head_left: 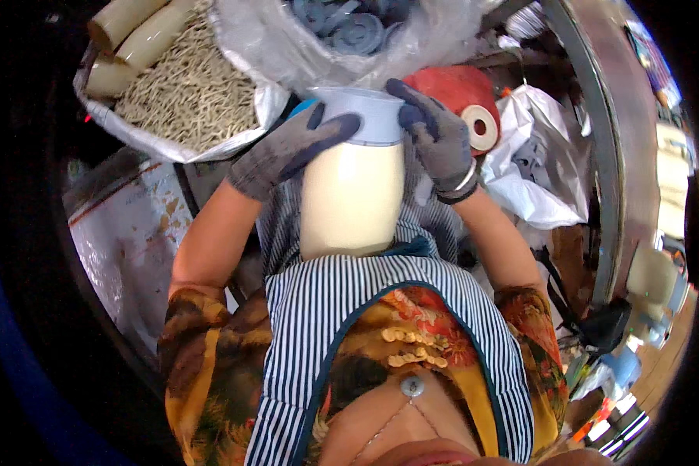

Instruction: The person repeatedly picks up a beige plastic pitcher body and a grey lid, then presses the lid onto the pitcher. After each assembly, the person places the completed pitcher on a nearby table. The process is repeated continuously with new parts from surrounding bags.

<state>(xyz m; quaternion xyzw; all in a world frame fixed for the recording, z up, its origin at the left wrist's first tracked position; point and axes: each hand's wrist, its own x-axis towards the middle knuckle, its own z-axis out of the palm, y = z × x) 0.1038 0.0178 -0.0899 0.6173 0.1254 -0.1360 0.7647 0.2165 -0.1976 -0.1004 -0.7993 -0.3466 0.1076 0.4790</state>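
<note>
A cream-coloured cylindrical spool (352, 198) with a light blue plastic cap (373, 116) on its far end stands on my lap against my striped apron. My left hand (287, 147), in a grey glove, grips the cap's left side. My right hand (436, 136), also gloved, holds the cap's right side. Both hands press on the cap from either side.
A white sack (180, 93) of thin beige sticks and cream tubes lies at the upper left. A clear plastic bag (349, 35) with several blue caps sits behind the spool. A red thread cone (466, 93) and white bags lie to the right.
</note>
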